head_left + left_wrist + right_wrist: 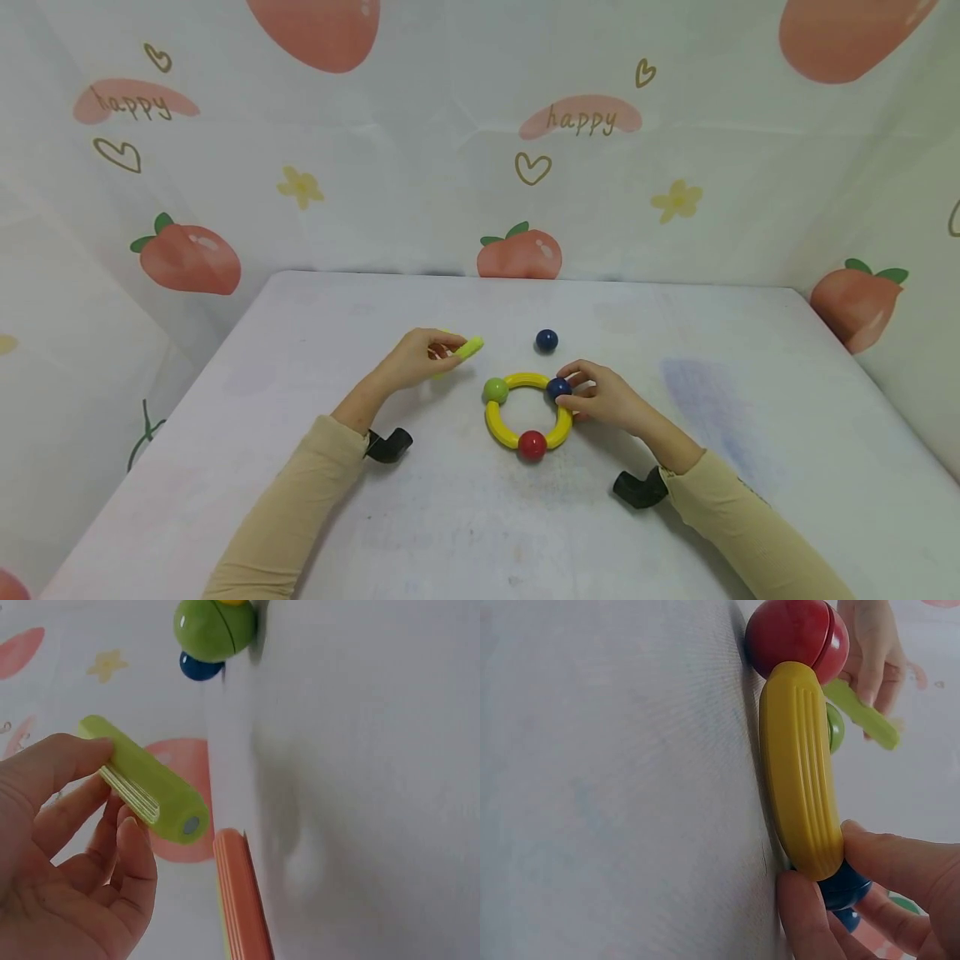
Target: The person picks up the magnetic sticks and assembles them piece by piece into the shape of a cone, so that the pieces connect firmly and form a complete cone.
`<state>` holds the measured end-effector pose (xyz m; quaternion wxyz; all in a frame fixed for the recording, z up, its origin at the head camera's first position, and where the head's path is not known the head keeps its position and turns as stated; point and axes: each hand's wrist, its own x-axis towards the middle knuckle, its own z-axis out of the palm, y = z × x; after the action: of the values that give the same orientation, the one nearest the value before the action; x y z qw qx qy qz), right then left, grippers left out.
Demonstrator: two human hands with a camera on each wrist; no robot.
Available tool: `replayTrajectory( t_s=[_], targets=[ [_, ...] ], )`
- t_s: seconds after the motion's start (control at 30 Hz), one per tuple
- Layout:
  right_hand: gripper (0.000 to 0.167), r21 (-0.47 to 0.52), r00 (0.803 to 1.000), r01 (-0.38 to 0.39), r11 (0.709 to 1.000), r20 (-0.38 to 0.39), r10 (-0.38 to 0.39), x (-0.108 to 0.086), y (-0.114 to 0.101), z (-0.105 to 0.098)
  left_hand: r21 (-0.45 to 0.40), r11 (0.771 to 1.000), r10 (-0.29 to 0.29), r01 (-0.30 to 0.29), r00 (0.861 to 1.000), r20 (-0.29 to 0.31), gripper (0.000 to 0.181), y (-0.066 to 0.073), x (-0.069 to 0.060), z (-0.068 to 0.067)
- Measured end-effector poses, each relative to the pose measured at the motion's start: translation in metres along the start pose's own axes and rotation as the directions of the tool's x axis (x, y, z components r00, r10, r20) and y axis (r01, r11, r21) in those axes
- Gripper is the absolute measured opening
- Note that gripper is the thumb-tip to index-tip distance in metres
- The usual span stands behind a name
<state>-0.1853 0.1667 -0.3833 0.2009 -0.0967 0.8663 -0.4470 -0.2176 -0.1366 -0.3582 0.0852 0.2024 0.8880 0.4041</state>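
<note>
Yellow curved bars and green, blue and red balls form a ring on the table. My left hand pinches a yellow-green bar above the surface, left of the ring; its grey end shows in the left wrist view. With thumb and fingers my right hand grips the ring's blue ball, at the end of a yellow bar. The red ball is at the ring's near side, the green ball at its far left.
A separate blue ball lies beyond the ring. An orange bar lies beneath the left hand in the left wrist view. Black curved pieces stick out near both sleeves. A printed cloth hangs behind the table.
</note>
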Motion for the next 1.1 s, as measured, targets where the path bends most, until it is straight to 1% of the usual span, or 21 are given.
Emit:
replayTrajectory(
  t_s=[0.17, 0.3, 0.43, 0.57, 0.67, 0.77, 0.9, 1.1],
  targets=[
    [0.041, -0.006, 1.0, -0.001, 1.0, -0.001, 0.001, 0.0, 0.0, 0.0, -0.058, 0.997, 0.046, -0.046, 0.999, 0.008, 0.034, 0.004, 0.002, 0.007],
    [0.041, -0.008, 1.0, -0.001, 1.0, -0.002, 0.001, 0.0, 0.0, 0.0, -0.101, 0.993, 0.059, -0.056, 0.998, 0.029, 0.033, 0.009, 0.003, 0.012],
    [0.04, -0.006, 1.0, 0.002, 1.0, 0.001, -0.002, 0.0, 0.0, 0.0, -0.117, 0.991, 0.069, -0.064, 0.997, 0.041, 0.032, 0.015, 0.004, 0.017],
    [0.04, -0.003, 1.0, 0.004, 1.0, 0.003, -0.004, -0.001, 0.0, -0.001, -0.13, 0.988, 0.084, -0.081, 0.996, 0.017, 0.033, 0.019, 0.004, 0.022],
    [0.04, -0.001, 1.0, 0.003, 1.0, 0.002, -0.003, -0.001, 0.0, 0.0, -0.163, 0.983, 0.077, -0.079, 0.997, -0.018, 0.033, 0.021, 0.004, 0.024],
    [0.04, 0.001, 1.0, 0.001, 1.0, 0.003, -0.001, 0.0, 0.0, 0.0, -0.214, 0.975, 0.057, -0.064, 0.998, -0.042, 0.033, 0.021, 0.005, 0.026],
    [0.04, 0.003, 1.0, 0.001, 1.0, 0.001, -0.001, 0.0, 0.0, 0.0, -0.249, 0.967, 0.051, -0.061, 0.998, -0.045, 0.033, 0.022, 0.004, 0.029],
    [0.04, 0.011, 1.0, 0.005, 1.0, 0.002, -0.005, 0.0, 0.001, 0.0, -0.262, 0.962, 0.074, -0.081, 0.997, -0.034, 0.031, 0.021, 0.004, 0.033]
  ],
)
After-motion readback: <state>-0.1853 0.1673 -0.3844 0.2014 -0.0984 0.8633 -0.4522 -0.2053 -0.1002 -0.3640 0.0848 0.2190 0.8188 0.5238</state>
